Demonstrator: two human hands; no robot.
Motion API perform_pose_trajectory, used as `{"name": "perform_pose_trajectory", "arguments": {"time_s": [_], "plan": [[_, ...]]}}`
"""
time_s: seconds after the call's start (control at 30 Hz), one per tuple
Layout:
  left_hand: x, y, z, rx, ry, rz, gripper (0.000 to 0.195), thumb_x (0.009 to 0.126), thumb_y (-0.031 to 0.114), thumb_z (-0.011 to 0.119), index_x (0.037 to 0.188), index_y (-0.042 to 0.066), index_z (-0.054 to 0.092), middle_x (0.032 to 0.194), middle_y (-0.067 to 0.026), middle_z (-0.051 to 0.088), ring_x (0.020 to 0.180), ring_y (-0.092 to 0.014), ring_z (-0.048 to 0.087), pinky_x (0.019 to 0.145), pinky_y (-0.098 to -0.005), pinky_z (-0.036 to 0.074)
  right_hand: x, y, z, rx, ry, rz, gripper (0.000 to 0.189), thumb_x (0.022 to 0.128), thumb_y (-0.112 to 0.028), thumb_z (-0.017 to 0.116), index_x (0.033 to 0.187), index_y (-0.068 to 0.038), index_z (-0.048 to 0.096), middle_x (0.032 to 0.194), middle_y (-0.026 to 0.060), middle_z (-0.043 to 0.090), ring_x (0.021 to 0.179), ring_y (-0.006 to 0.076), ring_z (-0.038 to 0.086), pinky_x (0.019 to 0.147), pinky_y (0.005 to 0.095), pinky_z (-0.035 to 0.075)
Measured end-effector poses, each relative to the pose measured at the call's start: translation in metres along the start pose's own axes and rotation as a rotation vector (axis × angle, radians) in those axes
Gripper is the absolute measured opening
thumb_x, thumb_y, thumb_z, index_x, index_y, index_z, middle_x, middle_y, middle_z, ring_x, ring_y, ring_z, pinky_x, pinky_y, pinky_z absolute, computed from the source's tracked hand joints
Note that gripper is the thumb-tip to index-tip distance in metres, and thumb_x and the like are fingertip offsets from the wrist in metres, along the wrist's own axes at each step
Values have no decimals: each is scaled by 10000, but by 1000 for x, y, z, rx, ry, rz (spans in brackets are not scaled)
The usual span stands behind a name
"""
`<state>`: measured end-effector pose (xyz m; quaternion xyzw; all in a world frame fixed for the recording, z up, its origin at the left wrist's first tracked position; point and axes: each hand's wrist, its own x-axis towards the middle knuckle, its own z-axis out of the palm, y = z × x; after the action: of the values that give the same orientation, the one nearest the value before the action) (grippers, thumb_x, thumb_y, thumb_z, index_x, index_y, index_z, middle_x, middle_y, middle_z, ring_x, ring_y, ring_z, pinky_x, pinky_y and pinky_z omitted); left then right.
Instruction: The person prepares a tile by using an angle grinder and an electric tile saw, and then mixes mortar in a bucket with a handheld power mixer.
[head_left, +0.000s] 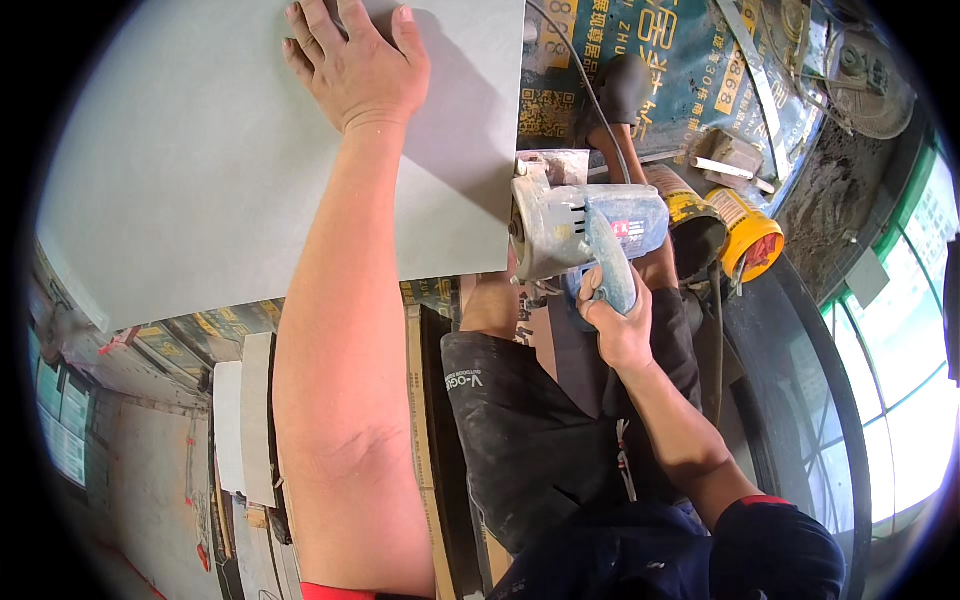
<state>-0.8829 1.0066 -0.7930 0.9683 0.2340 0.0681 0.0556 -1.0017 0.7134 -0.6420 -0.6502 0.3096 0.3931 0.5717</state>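
My left hand (367, 71) lies flat on a large light-grey tile slab (202, 172), fingers spread, near its far part. My right hand (621, 326) is wrapped around the rear handle of a dusty blue-grey handheld tile-cutting saw (551, 225). The saw stands at the slab's right edge, close to the near right corner. Its metal guard meets that edge in the view, and I cannot see the blade. From the saw's body a grey power cord (592, 94) runs up and away over the floor.
Two yellow buckets (750, 236) (694, 210) lie right of the saw, one with red pieces inside. Printed green sheeting (555, 112) covers the floor beyond. Tile pieces (259, 420) and long cartons (424, 450) stand at the near left. My legs straddle the space below the saw.
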Motion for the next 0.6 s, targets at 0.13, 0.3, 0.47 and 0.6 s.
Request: {"name": "perform_pose_trajectory", "arguments": {"time_s": [0.13, 0.3, 0.47, 0.6], "plan": [[0, 0, 0, -15, 15, 13, 671, 936, 320, 540, 1489, -3, 341, 1543, -253, 310, 1458, -412, 249, 1200, -548, 175, -2, 7, -1, 22, 2, 2, 164, 713, 13, 556, 871, -31, 555, 769, -11, 537, 703, 71, 474, 643, 232, 401], [0, 4, 2, -24, -2, -8, 681, 931, 335, 550, 1491, 7, 343, 1556, -234, 305, 1463, -414, 240, 1205, -550, 167, -6, 20, -9, -29, 0, 7, 211, 703, 28, 552, 907, -27, 546, 775, 7, 543, 688, 88, 487, 634, 233, 408], [-2, -8, 18, -123, 15, 41, 687, 977, 537, 431, 1507, 115, 318, 1576, -151, 234, 1490, -341, 165, 1198, -542, 123, -10, 29, -13, -24, -16, 69, 277, 673, 54, 551, 937, -26, 527, 803, 38, 541, 693, 125, 496, 653, 248, 424], [-1, -5, 20, -134, 19, 37, 695, 979, 556, 409, 1509, 116, 318, 1577, -144, 247, 1491, -331, 169, 1197, -539, 119, -12, 39, -17, -29, -15, 31, 258, 669, 28, 567, 916, -28, 519, 806, 40, 540, 711, 119, 497, 660, 242, 417]]}}
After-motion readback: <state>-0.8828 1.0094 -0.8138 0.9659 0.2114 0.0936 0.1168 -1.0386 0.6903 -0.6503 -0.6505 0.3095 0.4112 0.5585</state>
